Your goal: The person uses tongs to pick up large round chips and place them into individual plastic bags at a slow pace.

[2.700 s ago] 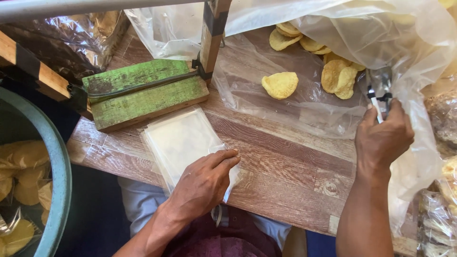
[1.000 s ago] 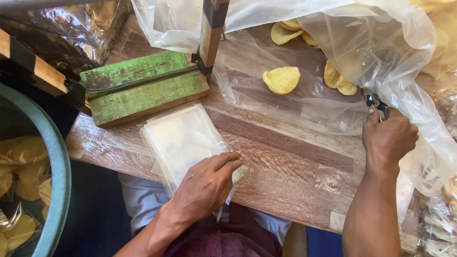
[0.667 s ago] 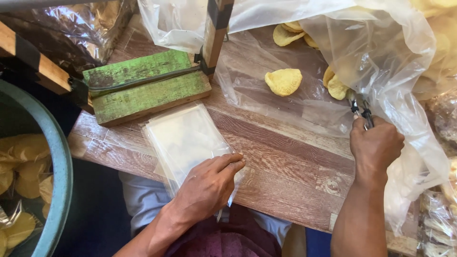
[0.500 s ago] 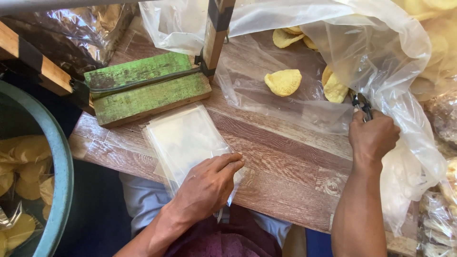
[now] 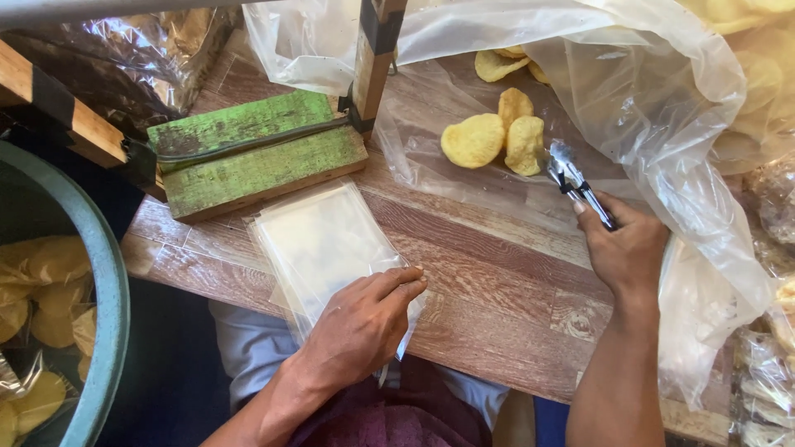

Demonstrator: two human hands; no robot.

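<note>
My left hand (image 5: 364, 319) rests flat on the near end of a stack of small clear plastic bags (image 5: 319, 236) lying on the wooden table (image 5: 497, 273). My right hand (image 5: 625, 244) grips metal tongs (image 5: 575, 182), whose tips reach into a large clear plastic bag (image 5: 662, 108) and sit beside three round yellow crackers (image 5: 497, 136). More crackers (image 5: 497, 64) lie deeper in that bag.
A green-painted wooden block (image 5: 248, 157) lies left of a wooden post (image 5: 377, 50). A teal tub rim (image 5: 103, 281) at the left holds bagged crackers (image 5: 41, 314). Packed bags (image 5: 766, 364) pile up at the right edge.
My right hand has drawn the tongs down and left, raking crackers toward the bag's mouth. Three crackers now sit together near the tong tips. My left hand stayed on the small bags.
</note>
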